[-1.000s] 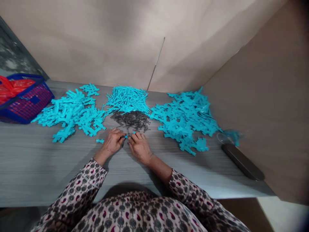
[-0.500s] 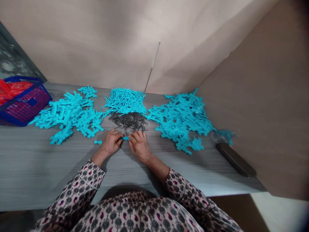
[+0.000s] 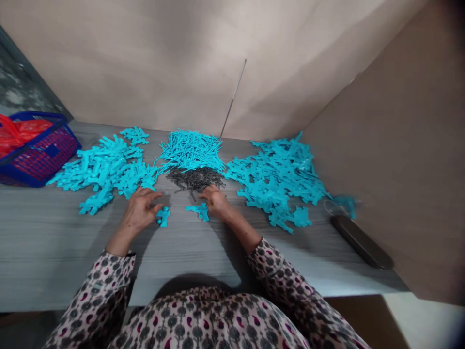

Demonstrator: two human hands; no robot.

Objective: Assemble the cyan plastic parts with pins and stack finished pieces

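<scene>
My left hand (image 3: 140,211) is over the table with thumb and fingers apart, holding nothing. Close to its thumb lies a small turquoise plastic piece (image 3: 164,216). My right hand (image 3: 218,202) reaches the near edge of a pile of small dark pins (image 3: 196,178), its fingers drawn together; whether a pin is between the fingertips is too small to make out. Just below those fingers lies another turquoise plastic piece (image 3: 198,210), partly covered by the hand.
Behind the pins is a heap of thin turquoise sticks (image 3: 192,150). Turquoise part heaps lie left (image 3: 103,167) and right (image 3: 278,179). A blue basket (image 3: 54,152) with a red bag stands far left. A dark elongated case (image 3: 361,242) rests by the right panel (image 3: 407,160).
My hands have separated, and the turquoise piece between them has been let go onto the table. The left hand moved left; the right moved slightly up toward the pins.
</scene>
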